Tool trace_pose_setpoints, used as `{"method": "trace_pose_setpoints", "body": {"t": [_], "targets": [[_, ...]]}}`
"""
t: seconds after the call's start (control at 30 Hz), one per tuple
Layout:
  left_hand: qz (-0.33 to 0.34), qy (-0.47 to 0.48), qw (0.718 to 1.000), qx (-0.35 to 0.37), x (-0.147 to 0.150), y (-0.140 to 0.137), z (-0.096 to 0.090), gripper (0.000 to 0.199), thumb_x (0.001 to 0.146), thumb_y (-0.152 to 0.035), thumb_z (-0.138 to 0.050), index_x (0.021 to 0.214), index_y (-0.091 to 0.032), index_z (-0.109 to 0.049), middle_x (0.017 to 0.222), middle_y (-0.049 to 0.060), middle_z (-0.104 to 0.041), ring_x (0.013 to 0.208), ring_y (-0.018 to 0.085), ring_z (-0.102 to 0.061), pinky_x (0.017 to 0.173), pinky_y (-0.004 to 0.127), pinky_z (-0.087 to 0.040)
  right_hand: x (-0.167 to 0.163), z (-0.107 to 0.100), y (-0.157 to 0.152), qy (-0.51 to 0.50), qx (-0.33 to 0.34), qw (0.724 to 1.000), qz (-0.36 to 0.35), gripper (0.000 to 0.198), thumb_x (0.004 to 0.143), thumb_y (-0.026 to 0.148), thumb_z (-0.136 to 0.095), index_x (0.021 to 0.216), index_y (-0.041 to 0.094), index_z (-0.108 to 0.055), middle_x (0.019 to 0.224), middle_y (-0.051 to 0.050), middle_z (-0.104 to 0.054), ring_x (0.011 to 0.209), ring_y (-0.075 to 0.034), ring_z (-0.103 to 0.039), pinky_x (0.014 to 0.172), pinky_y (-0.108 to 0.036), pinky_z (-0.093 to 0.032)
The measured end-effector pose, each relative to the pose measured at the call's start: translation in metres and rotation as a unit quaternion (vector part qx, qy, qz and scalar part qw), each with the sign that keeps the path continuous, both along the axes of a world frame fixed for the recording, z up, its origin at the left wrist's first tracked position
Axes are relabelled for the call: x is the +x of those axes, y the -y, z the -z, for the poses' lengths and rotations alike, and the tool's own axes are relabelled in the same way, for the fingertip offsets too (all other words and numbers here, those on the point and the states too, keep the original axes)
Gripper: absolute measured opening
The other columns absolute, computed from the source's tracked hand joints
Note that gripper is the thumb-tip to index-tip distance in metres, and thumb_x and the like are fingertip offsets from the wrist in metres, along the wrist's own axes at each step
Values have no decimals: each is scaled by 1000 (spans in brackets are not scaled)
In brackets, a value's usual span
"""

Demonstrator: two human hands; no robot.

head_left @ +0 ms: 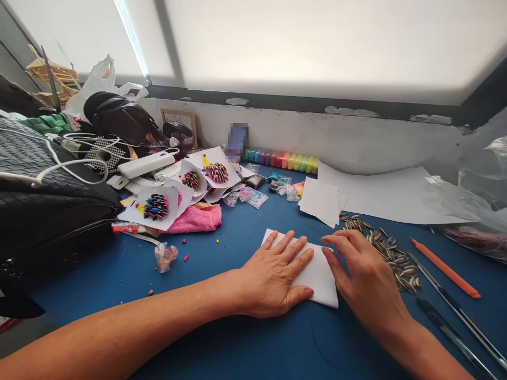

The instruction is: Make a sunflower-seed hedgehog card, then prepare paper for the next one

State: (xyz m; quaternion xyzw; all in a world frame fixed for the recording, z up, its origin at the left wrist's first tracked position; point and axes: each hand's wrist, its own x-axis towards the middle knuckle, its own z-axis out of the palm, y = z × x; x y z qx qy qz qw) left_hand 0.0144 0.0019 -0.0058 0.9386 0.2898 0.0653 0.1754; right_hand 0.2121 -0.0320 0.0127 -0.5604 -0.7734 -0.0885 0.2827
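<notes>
A folded sheet of white paper lies on the blue table in front of me. My left hand rests flat on it, fingers spread, covering much of its left part. Over the paper's right edge hovers my right hand, thumb and forefinger apart with nothing between them. Just beyond the right hand is a pile of striped sunflower seeds. Farther right lie an orange pen-like stick, a long silver tool with a dark grip and a dark pen.
Paper pieces with seed-and-clay figures lie at the left on a pink cloth. A row of coloured clay stands by the wall. White sheets lie at the back. A black woven bag borders the left.
</notes>
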Motion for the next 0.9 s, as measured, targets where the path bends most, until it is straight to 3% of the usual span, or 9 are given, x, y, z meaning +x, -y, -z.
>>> {"method": "trace_pose_setpoints", "body": {"t": [0.1, 0.17, 0.27, 0.37, 0.67, 0.9], "targets": [[-1, 2, 1000, 0, 1, 0, 2, 74, 100, -56, -30, 158, -12, -17, 164, 16, -14, 152, 37, -6, 122, 59, -8, -22, 2, 24, -1, 5, 999, -46, 39, 101, 37, -41, 131, 18, -56, 128, -13, -65, 118, -22, -63, 95, -34, -54], [-5, 2, 1000, -2, 2, 0, 3, 73, 101, -53, -29, 158, -10, -15, 164, 17, -14, 153, 34, -7, 122, 57, -10, -34, 11, 35, 21, -18, 995, -96, 60, 101, 43, -42, 152, 13, -35, 151, -18, -48, 140, -26, -46, 106, -40, -48], [-6, -2, 1000, 1, 3, -1, 7, 74, 100, -51, -31, 158, -8, -14, 164, 19, -8, 153, 32, -3, 123, 55, -9, -41, 28, 41, 25, -69, 990, -117, 78, 101, 48, -40, 162, 17, -3, 164, -18, -25, 148, -27, -29, 111, -45, -44], [-7, -11, 1000, 0, 3, -2, 7, 76, 98, -47, -37, 158, -7, -13, 164, 20, -7, 153, 31, -2, 123, 54, -9, -38, 38, 40, 25, -99, 990, -101, 83, 101, 48, -41, 161, 23, 11, 166, -14, -17, 148, -27, -26, 111, -45, -43], [-12, -13, 999, -27, -3, -3, -6, 78, 99, -53, -34, 156, -3, -19, 164, 18, -11, 154, 28, -5, 125, 47, -6, -18, 40, 46, 140, -39, 986, -85, 88, 99, 44, -42, 159, 15, 16, 151, -19, -45, 134, -30, -49, 98, -46, -56], [19, -32, 999, -33, -9, -8, -12, 78, 100, -57, -33, 157, -5, -18, 164, 16, -7, 154, 26, -1, 125, 46, -2, -16, 38, 46, 164, -48, 982, -87, 94, 96, 43, -46, 158, 12, 18, 155, -17, -37, 137, -29, -44, 102, -44, -53]]}}
